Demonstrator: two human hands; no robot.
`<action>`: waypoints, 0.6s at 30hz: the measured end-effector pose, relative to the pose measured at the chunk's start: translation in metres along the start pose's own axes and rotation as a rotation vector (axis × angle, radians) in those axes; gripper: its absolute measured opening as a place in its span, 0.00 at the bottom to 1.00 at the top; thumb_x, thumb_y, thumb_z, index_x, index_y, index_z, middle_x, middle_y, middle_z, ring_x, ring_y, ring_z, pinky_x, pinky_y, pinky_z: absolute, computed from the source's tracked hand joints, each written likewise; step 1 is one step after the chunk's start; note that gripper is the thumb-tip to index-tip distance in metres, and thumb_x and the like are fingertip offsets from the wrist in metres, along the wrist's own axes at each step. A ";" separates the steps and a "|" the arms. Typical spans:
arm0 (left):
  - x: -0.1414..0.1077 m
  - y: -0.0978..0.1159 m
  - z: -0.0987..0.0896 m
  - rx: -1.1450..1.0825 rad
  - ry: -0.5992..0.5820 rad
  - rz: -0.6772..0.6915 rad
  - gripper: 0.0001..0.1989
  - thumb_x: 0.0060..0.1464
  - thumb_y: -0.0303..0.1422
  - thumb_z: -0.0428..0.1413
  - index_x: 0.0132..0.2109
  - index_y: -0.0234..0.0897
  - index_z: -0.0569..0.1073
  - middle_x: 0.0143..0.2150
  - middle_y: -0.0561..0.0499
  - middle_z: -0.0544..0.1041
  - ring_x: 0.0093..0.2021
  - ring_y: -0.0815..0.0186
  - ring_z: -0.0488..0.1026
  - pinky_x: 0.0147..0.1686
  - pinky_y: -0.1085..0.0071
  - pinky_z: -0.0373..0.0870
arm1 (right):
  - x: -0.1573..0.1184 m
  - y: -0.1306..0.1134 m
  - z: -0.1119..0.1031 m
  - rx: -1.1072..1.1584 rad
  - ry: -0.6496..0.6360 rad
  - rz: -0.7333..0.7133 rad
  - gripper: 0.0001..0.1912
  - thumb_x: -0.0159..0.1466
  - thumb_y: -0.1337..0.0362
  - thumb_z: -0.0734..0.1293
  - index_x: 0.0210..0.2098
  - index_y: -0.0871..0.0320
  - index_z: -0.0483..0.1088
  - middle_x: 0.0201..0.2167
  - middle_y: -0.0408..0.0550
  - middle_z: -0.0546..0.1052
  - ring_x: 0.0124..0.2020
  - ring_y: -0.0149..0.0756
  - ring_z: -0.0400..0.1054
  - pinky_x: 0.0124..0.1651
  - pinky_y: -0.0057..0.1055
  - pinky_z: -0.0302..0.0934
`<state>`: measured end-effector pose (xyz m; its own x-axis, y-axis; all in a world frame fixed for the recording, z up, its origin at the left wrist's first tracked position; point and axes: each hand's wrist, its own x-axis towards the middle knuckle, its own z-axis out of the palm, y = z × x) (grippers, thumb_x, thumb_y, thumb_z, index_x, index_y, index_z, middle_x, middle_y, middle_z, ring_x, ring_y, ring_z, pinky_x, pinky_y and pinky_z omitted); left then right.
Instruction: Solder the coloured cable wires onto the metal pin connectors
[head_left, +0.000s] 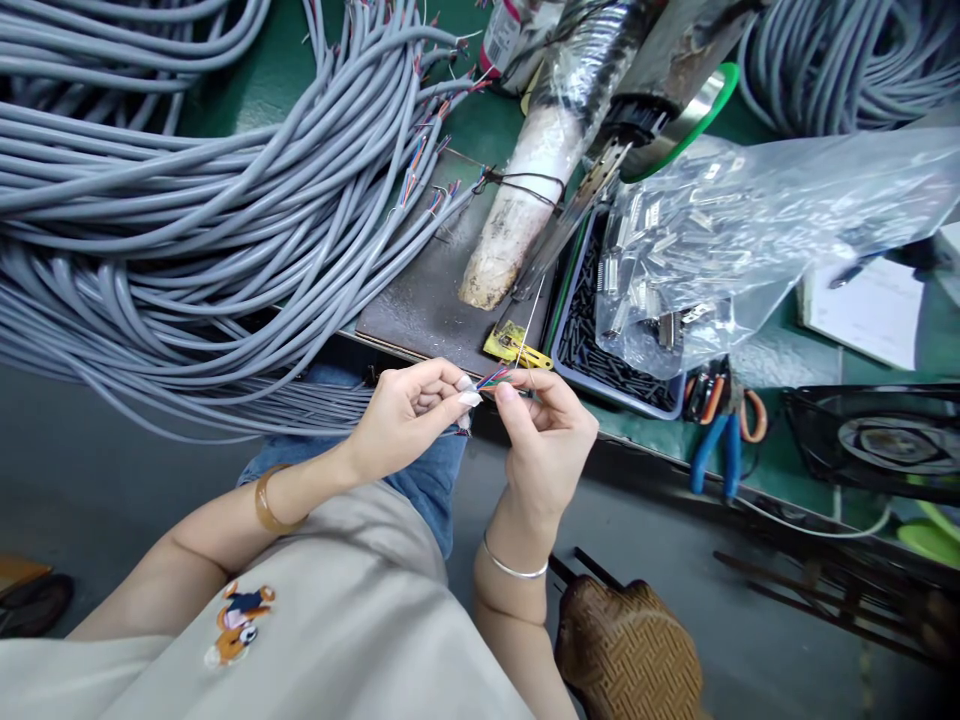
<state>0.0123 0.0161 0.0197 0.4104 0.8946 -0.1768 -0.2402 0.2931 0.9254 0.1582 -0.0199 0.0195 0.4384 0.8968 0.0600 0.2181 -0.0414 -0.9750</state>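
Evidently at close work, I pinch a short fan of coloured wires (493, 379) just off the near edge of the bench (255, 90), above my lap. My left hand (409, 410) closes thumb against fingers at the base of the fan; white coverings (470, 392) show on its fingertips, perhaps for protection or grip. My right hand (551, 430), thumb and forefinger drawn narrow, meets the wires' other end; a thin pale strand (529, 318) rises beside it. This two-sided pinch probably steadies the wires so that single ones can be separated. Whether they belong to a cable passing under my left palm, I cannot tell.

Grey cables (225, 190) fill the bench's left side, stripped ends towards the dark mat (420, 290) at its near edge, presumably for easy reach. Right of the mat, a tray (679, 397) of small black pieces (581, 310) sits along that edge, partly covered by a clear bag (750, 260) of metal parts; blue-handled pliers (716, 445) overhang just beside it.

Labels: a container (506, 40) near the far edge bears a pink-and-white label, too small to read; the white paper (870, 310) towards the right shows no legible writing. No brand can be made out.
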 end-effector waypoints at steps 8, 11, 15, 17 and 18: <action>0.000 -0.005 0.000 0.016 0.019 0.016 0.13 0.53 0.37 0.68 0.35 0.32 0.74 0.25 0.53 0.77 0.25 0.74 0.72 0.27 0.80 0.70 | 0.000 -0.004 0.000 -0.012 0.017 -0.009 0.06 0.59 0.61 0.74 0.28 0.56 0.77 0.18 0.36 0.66 0.19 0.24 0.55 0.22 0.24 0.48; 0.000 -0.004 0.001 -0.014 0.039 0.021 0.14 0.52 0.37 0.69 0.35 0.33 0.74 0.25 0.54 0.77 0.21 0.76 0.68 0.23 0.81 0.66 | -0.001 -0.003 0.001 -0.015 0.025 -0.006 0.07 0.60 0.61 0.74 0.28 0.56 0.77 0.20 0.38 0.71 0.19 0.24 0.56 0.22 0.24 0.49; 0.001 -0.001 0.001 -0.022 0.039 0.025 0.13 0.52 0.37 0.68 0.36 0.33 0.74 0.25 0.55 0.76 0.19 0.79 0.63 0.20 0.81 0.63 | -0.003 0.000 0.003 -0.023 0.037 -0.020 0.08 0.62 0.60 0.73 0.30 0.57 0.76 0.23 0.40 0.76 0.19 0.24 0.57 0.22 0.25 0.51; 0.002 -0.001 0.000 -0.015 0.033 0.024 0.12 0.53 0.36 0.66 0.37 0.33 0.74 0.26 0.55 0.76 0.19 0.79 0.63 0.20 0.81 0.63 | -0.005 0.002 0.005 -0.053 0.050 -0.062 0.07 0.63 0.61 0.72 0.30 0.56 0.76 0.23 0.39 0.74 0.19 0.24 0.57 0.23 0.25 0.51; 0.002 0.000 0.000 -0.012 0.032 0.027 0.11 0.53 0.35 0.66 0.37 0.33 0.74 0.26 0.56 0.75 0.19 0.79 0.62 0.20 0.80 0.63 | -0.007 0.003 0.005 -0.084 0.063 -0.109 0.06 0.63 0.62 0.72 0.30 0.56 0.76 0.23 0.39 0.75 0.19 0.24 0.57 0.23 0.26 0.51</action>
<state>0.0133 0.0176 0.0193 0.3757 0.9125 -0.1621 -0.2620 0.2723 0.9259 0.1513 -0.0236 0.0149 0.4616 0.8686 0.1802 0.3387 0.0151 -0.9408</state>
